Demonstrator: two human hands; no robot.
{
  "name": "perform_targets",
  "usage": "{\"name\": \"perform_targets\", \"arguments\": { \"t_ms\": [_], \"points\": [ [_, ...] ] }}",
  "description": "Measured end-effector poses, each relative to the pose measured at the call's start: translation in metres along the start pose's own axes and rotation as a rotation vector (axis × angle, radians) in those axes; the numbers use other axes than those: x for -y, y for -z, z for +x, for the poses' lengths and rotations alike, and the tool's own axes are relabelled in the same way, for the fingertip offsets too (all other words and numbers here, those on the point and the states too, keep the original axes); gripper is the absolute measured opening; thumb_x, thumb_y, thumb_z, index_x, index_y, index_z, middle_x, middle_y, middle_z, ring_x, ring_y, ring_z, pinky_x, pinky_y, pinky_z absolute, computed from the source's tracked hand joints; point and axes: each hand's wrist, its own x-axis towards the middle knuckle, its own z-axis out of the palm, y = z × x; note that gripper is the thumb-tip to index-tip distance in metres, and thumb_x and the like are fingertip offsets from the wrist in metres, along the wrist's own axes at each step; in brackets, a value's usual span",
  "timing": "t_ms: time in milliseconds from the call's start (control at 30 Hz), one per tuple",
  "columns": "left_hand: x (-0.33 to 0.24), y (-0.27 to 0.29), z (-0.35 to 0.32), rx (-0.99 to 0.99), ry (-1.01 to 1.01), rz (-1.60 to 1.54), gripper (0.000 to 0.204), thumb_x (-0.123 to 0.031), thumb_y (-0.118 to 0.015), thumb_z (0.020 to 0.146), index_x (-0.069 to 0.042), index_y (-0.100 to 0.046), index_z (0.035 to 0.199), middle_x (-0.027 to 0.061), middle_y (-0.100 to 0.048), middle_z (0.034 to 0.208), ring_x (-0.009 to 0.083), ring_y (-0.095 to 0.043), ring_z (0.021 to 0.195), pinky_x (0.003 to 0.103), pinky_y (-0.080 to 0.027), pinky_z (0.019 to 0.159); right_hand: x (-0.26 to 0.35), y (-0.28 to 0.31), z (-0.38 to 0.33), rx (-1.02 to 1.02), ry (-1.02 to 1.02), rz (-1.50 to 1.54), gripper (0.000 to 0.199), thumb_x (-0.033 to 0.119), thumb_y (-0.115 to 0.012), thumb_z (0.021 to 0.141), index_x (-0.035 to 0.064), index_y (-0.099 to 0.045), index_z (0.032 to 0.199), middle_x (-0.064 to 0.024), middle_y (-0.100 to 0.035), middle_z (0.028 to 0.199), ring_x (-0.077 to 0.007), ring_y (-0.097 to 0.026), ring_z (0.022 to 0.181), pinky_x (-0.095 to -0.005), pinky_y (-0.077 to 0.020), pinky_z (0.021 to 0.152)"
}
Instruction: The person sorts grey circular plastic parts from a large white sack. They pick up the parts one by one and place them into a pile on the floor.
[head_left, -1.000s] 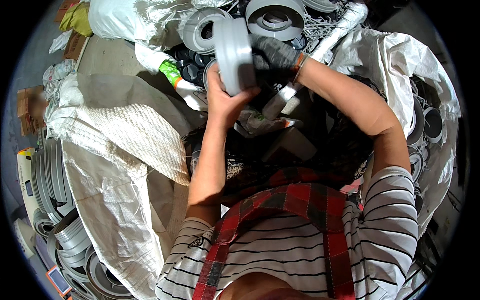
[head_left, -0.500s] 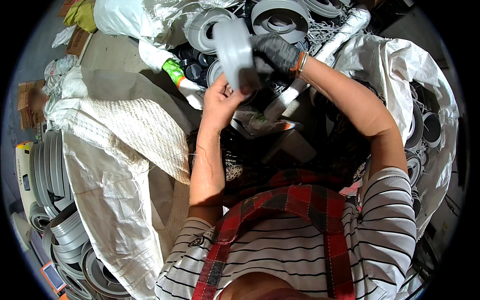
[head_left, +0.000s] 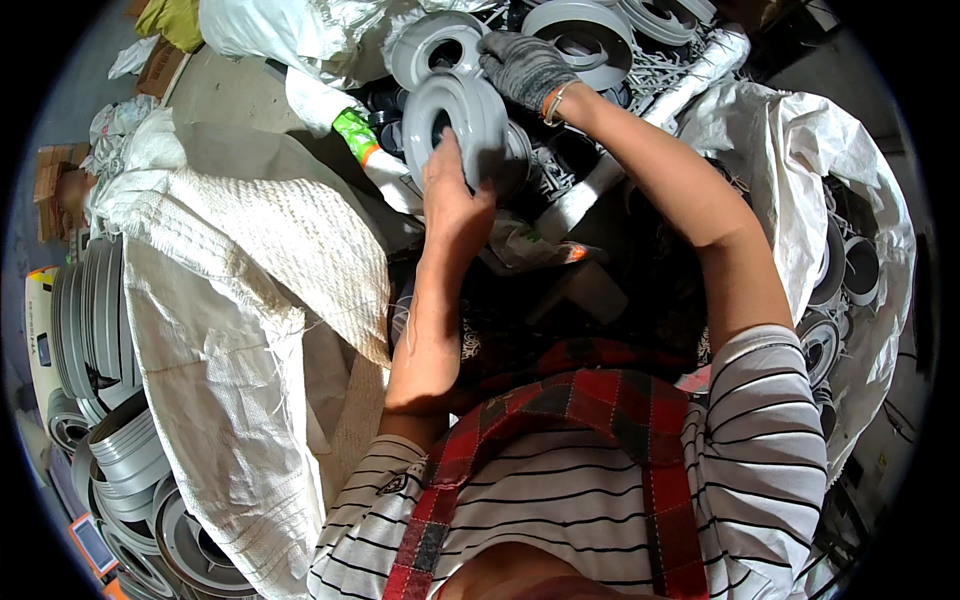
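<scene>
At nine o'clock slumps a creased, coarse-woven white sack (head_left: 215, 400). At twelve, your bare left hand (head_left: 456, 195) grips a smooth, glossy grey ring (head_left: 474, 112), fingers by its round hole. Toward half past twelve, your right hand (head_left: 525, 70), in mottled grey knit, curls; I can't tell its grip. At three: crinkled white sacking (head_left: 870, 350).

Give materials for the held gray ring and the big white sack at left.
Gray ring: probably plastic, smooth and slightly glossy, from its highlights; painted metal possible. White sack: likely woven plastic, low sheen, from its frayed threads and creases.
</scene>
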Motion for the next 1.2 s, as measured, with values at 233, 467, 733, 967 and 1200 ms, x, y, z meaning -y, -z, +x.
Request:
{"name": "perform_targets", "arguments": {
  "t_ms": [233, 467, 733, 967, 1200],
  "points": [
    [0.022, -0.022, 0.004, 0.242, 0.120, -0.105, 0.048, -0.019, -0.056, 0.077, 0.004, -0.051, 0.118, 0.0240, -0.059, 0.107, 0.0327, -0.056, 0.105, 0.035, -0.043, 0.089, -0.019, -0.025, 0.014, 0.142, 0.270, -0.538, 0.026, 0.017, -0.058, 0.074, 0.0093, -0.063, 0.098, -0.0103, -0.059, 0.105, -0.0315, -0.053, 0.099, -0.0415, -0.0448, 0.083],
    [0.017, -0.003, 0.027, -0.294, 0.401, -1.183, 0.012, -0.010, -0.057, 0.086, -0.001, -0.063, 0.091, 0.0069, -0.064, 0.087, 0.0112, -0.056, 0.079, 0.025, -0.045, 0.077, 0.008, 0.024, 0.010, 0.014, 0.059, 0.203, 0.037, 0.031, -0.064, 0.077, 0.0051, -0.060, 0.104, -0.0133, -0.062, 0.095, -0.0292, -0.058, 0.092, -0.0366, -0.0447, 0.085],
    [0.008, 0.019, 0.036, -0.433, 0.358, -1.515, 0.043, -0.027, -0.063, 0.082, 0.004, -0.048, 0.108, 0.0166, -0.056, 0.107, 0.0266, -0.055, 0.099, 0.043, -0.041, 0.096, 0.025, 0.047, -0.030, -0.023, 0.023, 0.413, 0.027, 0.028, -0.064, 0.078, 0.0067, -0.064, 0.095, -0.0087, -0.064, 0.076, -0.0203, -0.063, 0.070, -0.0319, -0.0503, 0.068],
    [0.010, 0.022, 0.033, -0.385, 0.395, -1.392, 0.042, -0.028, -0.065, 0.080, 0.002, -0.053, 0.107, 0.0110, -0.059, 0.097, 0.0198, -0.055, 0.092, 0.037, -0.044, 0.087, -0.027, -0.012, -0.047, 0.755, 0.190, -0.554, 0.034, 0.018, -0.064, 0.068, 0.0070, -0.063, 0.100, -0.0151, -0.060, 0.104, -0.0303, -0.058, 0.098, -0.0371, -0.0484, 0.082],
    [0.009, 0.020, 0.031, -0.398, 0.334, -1.355, 0.031, -0.023, -0.064, 0.081, 0.000, -0.057, 0.100, 0.0080, -0.060, 0.095, 0.0169, -0.056, 0.088, 0.033, -0.045, 0.083, -0.026, -0.020, -0.054, 0.422, 0.191, -0.606, 0.028, 0.018, -0.059, 0.072, 0.0015, -0.064, 0.094, -0.0171, -0.058, 0.107, -0.0326, -0.056, 0.097, -0.0432, -0.0444, 0.083]
  ]
}}
